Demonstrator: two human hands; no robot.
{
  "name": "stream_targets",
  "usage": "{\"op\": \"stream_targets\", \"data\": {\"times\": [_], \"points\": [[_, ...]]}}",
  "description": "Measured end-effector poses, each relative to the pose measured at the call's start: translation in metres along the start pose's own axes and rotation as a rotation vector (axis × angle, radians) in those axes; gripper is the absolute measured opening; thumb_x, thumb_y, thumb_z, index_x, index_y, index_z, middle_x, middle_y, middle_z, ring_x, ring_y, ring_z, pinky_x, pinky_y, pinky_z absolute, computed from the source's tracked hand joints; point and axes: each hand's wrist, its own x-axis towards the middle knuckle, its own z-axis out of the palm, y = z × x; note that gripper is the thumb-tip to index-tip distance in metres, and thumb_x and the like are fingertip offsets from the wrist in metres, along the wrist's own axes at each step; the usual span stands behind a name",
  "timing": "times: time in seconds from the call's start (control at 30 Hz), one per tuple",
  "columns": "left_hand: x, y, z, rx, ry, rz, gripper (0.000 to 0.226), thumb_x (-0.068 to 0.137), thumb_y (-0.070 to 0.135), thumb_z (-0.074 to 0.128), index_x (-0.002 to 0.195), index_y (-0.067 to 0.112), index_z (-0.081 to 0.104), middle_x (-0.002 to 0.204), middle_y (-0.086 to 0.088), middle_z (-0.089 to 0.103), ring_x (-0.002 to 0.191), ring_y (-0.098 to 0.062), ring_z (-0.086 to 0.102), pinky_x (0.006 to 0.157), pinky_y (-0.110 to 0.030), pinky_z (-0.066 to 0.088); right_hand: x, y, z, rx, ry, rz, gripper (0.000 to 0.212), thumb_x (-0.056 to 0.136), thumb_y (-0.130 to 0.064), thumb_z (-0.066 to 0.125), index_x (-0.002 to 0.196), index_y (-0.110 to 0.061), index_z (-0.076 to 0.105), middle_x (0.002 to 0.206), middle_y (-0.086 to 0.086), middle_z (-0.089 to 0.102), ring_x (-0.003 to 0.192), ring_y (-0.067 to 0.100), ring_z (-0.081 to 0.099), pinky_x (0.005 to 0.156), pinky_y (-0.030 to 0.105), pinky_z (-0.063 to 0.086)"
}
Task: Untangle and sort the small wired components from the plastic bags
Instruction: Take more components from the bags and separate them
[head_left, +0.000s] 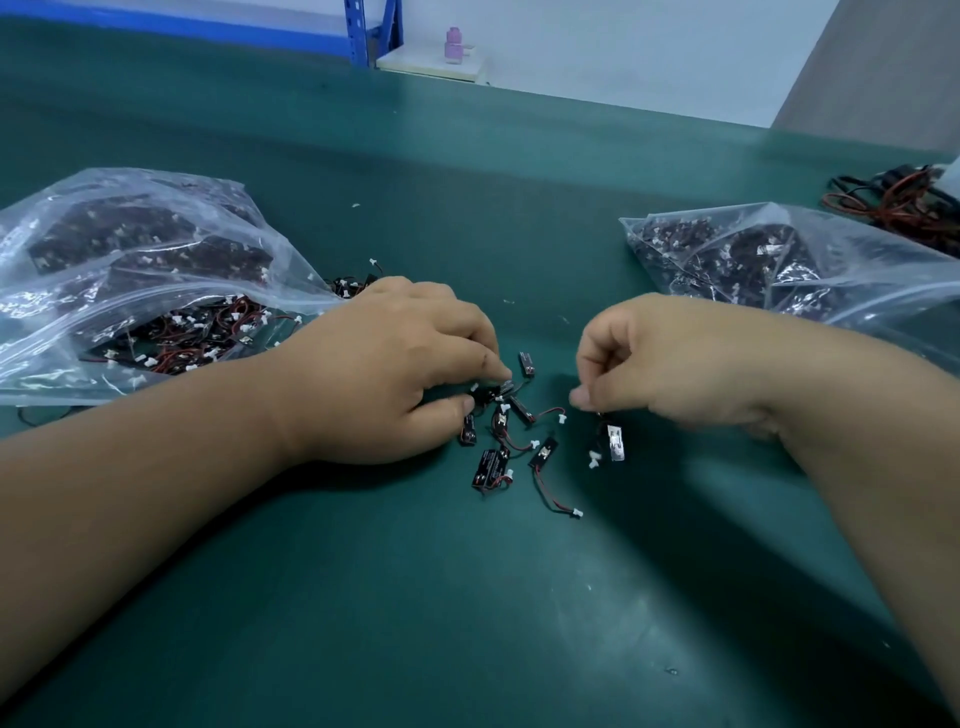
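Note:
Several small black components with red-and-black wires and white plugs lie in a loose pile (506, 431) on the green table (467, 597). My left hand (395, 364) reaches into the pile's upper left and pinches one small component (493, 391) between thumb and fingers. My right hand (670, 358) hovers to the right with curled fingers, pinching the wire of a silver-faced component (614, 441) that hangs just below it. A clear plastic bag (130, 280) full of such parts lies open at the left. Another filled bag (779, 260) lies at the right.
A bundle of red and black cables (893, 202) sits at the far right edge. Behind the table stand a blue shelf frame (371, 31) and a pink bottle (453, 45) on a white surface. Tiny white scraps dot the table.

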Motion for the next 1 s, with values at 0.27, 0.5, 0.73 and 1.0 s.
{"op": "stream_targets", "data": {"times": [0.27, 0.5, 0.73, 1.0], "points": [[0.0, 0.0, 0.001, 0.042, 0.018, 0.023, 0.028, 0.084, 0.029, 0.057, 0.102, 0.026, 0.078, 0.108, 0.011, 0.068, 0.094, -0.021, 0.062, 0.082, -0.045, 0.046, 0.008, 0.0, 0.006, 0.378, 0.207, -0.118, 0.017, 0.085, -0.015, 0.075, 0.073, -0.013, 0.064, 0.072, 0.008, 0.074, 0.038, 0.005, 0.032, 0.037, 0.019, 0.027], [0.0, 0.003, 0.0, 0.092, 0.031, -0.028, 0.037, 0.087, 0.039, 0.044, 0.097, 0.026, 0.077, 0.105, 0.011, 0.068, 0.091, -0.021, 0.062, 0.08, -0.043, 0.046, 0.013, -0.003, 0.017, 0.179, 0.214, -0.178, 0.018, 0.096, -0.024, 0.062, 0.082, -0.021, 0.052, 0.065, -0.013, 0.073, 0.034, 0.008, 0.031, 0.035, 0.021, 0.028], [0.001, 0.003, 0.0, 0.102, 0.014, -0.046, 0.036, 0.087, 0.041, 0.046, 0.101, 0.026, 0.075, 0.106, 0.011, 0.067, 0.093, -0.02, 0.061, 0.08, -0.04, 0.046, 0.013, -0.003, 0.017, 0.302, 0.31, -0.18, 0.012, 0.096, -0.023, 0.061, 0.087, -0.023, 0.053, 0.067, -0.004, 0.073, 0.032, 0.006, 0.036, 0.034, 0.018, 0.029], [0.002, 0.003, 0.0, 0.091, -0.024, -0.092, 0.045, 0.089, 0.047, 0.038, 0.114, 0.028, 0.071, 0.112, 0.013, 0.065, 0.099, -0.018, 0.058, 0.084, -0.039, 0.044, 0.017, 0.002, 0.015, 0.137, 0.303, -0.097, 0.016, 0.098, -0.034, 0.056, 0.089, -0.027, 0.069, 0.078, -0.006, 0.074, 0.039, 0.002, 0.044, 0.046, 0.022, 0.032]]}}
